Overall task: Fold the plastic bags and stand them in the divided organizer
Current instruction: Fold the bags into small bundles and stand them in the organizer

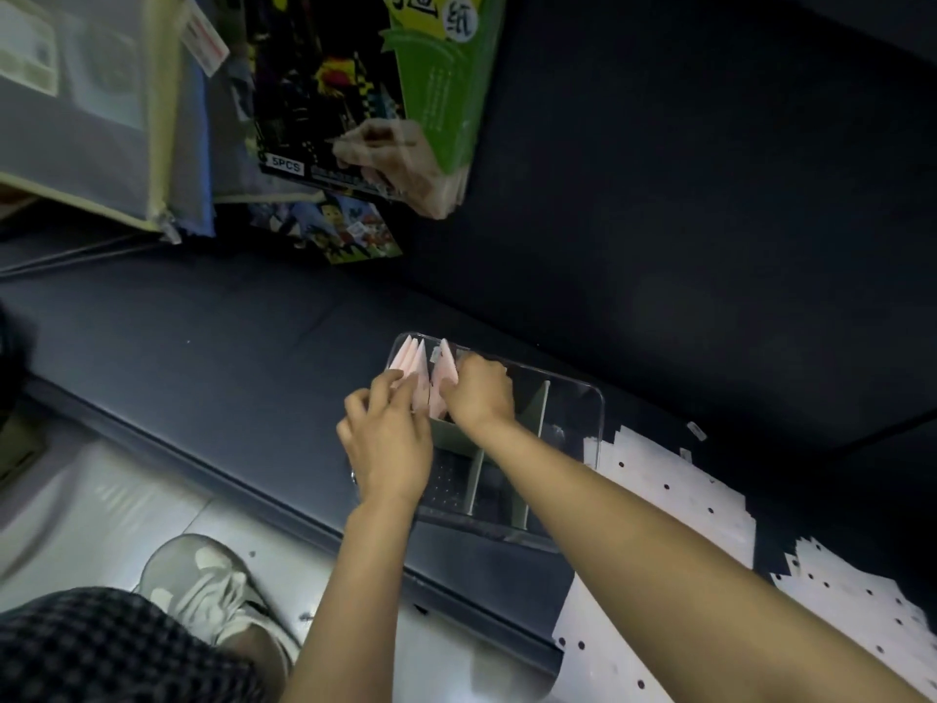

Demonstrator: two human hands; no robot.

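Observation:
A clear plastic organizer (583,393) with grey-green dividers (537,423) sits on the dark surface. Folded pale pink plastic bags (411,360) stand upright in its far-left compartment. My left hand (388,438) rests over the organizer's left side, fingers against the standing bags. My right hand (476,393) reaches into the same compartment, fingers curled on a folded pink bag (446,370). The near compartments hold nothing I can see. Flat white plastic bags with black dots (674,492) lie to the right.
Several flat dotted bags (857,606) spread over the near right edge. Colourful packaged boxes (355,93) and zip pouches (91,109) lean at the upper left. My shoe (203,586) stands on the pale floor below the dark surface's edge.

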